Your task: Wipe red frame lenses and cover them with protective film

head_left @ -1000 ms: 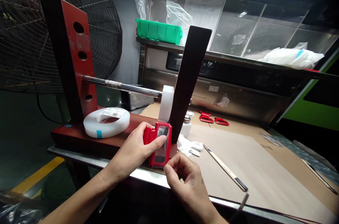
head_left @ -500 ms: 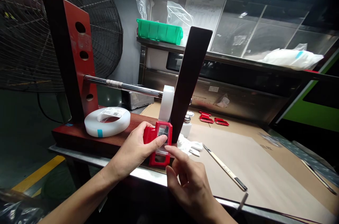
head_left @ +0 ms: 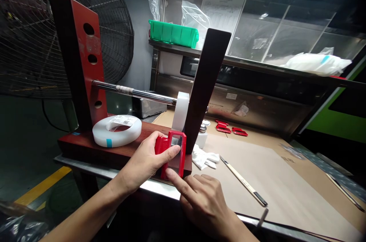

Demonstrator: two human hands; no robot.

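My left hand grips a red plastic frame piece with a clear window, its thumb lying across the front. My right hand has its index finger stretched onto the lower end of that piece; its other fingers are curled, with nothing visible in them. Right above the piece, a roll of translucent film tape sits on a metal rod, its strip hanging to the top of the red piece. A second tape roll with a label and a blue tab lies flat on the wooden stand's base.
Upright posts of the stand rise on both sides. To the right lie white gloves, a cream-handled knife and several red parts. A small white bottle stands behind the post. A green bin sits on the shelf; a large fan is at left.
My right index finger has slid down from the middle of the red piece to its lower end. The clear covering now reaches further down the window. My left hand keeps its grip.
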